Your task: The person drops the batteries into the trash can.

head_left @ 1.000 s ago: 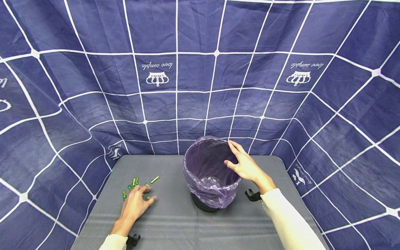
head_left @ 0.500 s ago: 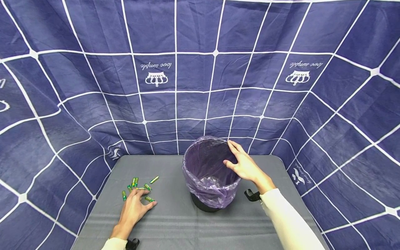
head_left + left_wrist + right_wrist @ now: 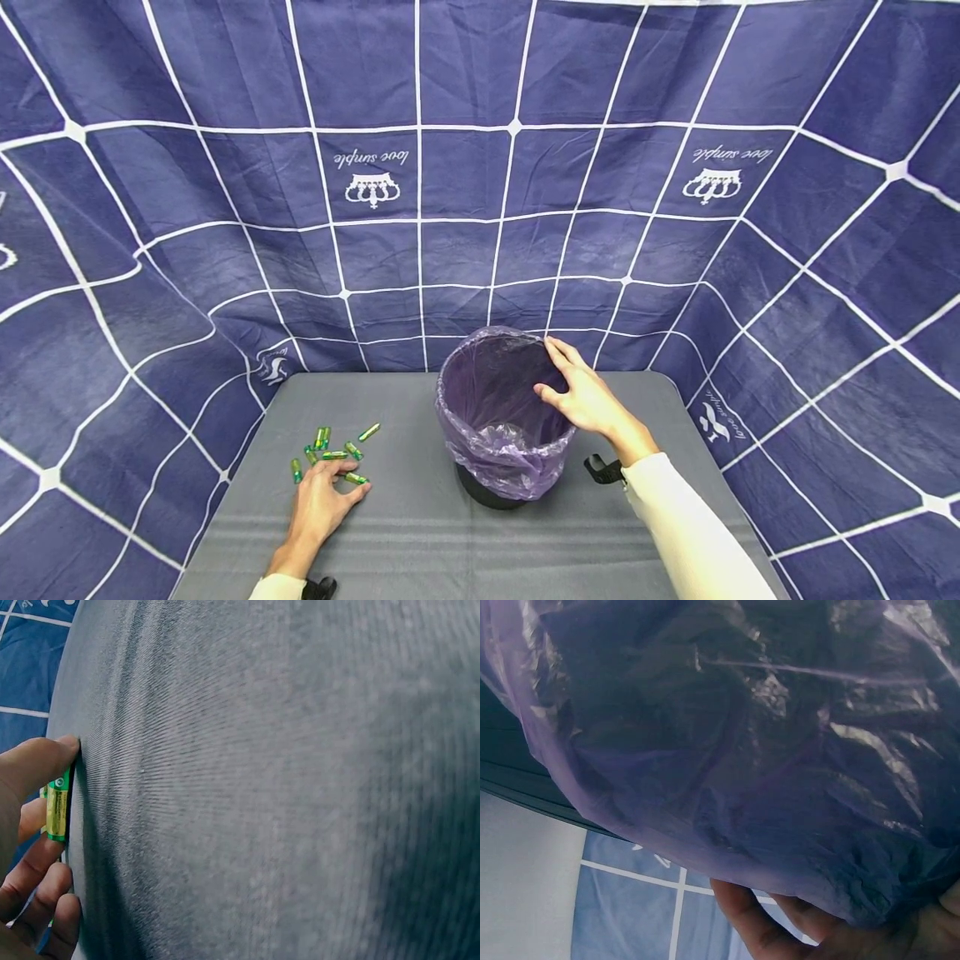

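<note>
In the head view, my left hand (image 3: 322, 504) is low over the table at the left. Its thumb and forefinger pinch a green-and-yellow battery (image 3: 57, 810), whose label shows between the fingers in the left wrist view. Several more such batteries (image 3: 334, 455) lie loosely just beyond the fingertips. To the right of centre stands a black trash bin (image 3: 487, 492), lined with a translucent purple trash bag (image 3: 510, 467) folded over its rim. My right hand (image 3: 588, 400) holds the bin's right rim through the bag, thumb on the inner side. Bent fingers (image 3: 739, 904) reach behind the bag's hem.
A grey cloth covers the table (image 3: 405, 542). Blue curtains (image 3: 465, 183) with white grid lines enclose the back and both sides. Black straps (image 3: 603, 469) are worn on both wrists.
My left thumb and fingers have drawn in around the near battery, and the hand has shifted slightly back, uncovering more of the other batteries. The right hand and bin have stayed still.
</note>
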`<state>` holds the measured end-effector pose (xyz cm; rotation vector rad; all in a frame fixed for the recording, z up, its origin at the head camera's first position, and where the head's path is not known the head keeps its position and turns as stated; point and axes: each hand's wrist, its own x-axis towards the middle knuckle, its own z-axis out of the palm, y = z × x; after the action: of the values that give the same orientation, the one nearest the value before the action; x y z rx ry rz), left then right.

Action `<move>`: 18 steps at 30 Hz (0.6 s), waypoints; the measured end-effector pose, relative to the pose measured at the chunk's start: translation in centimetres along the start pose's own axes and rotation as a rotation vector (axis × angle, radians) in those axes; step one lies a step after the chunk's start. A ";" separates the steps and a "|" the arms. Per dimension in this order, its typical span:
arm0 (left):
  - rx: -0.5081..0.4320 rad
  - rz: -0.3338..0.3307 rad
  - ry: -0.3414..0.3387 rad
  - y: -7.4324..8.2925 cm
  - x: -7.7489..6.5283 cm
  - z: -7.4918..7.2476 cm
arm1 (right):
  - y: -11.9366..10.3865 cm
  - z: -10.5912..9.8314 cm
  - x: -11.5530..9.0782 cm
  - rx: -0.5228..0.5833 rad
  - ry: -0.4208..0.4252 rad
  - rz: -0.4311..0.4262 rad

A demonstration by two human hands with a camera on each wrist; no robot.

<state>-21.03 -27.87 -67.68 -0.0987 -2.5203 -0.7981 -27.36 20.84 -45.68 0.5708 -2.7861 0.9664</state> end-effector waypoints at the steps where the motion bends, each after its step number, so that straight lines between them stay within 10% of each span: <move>1: 0.002 0.001 0.005 0.0 0.0 0.0 | 0.0 0.0 0.0 -0.002 0.001 -0.001; 18: -0.037 0.000 0.007 0.5 0.2 0.3 | -0.1 0.1 -0.2 0.005 0.018 0.005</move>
<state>-21.24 -27.30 -67.47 -0.1076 -2.4994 -0.8444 -27.12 20.75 -45.72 0.5528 -2.7715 0.9744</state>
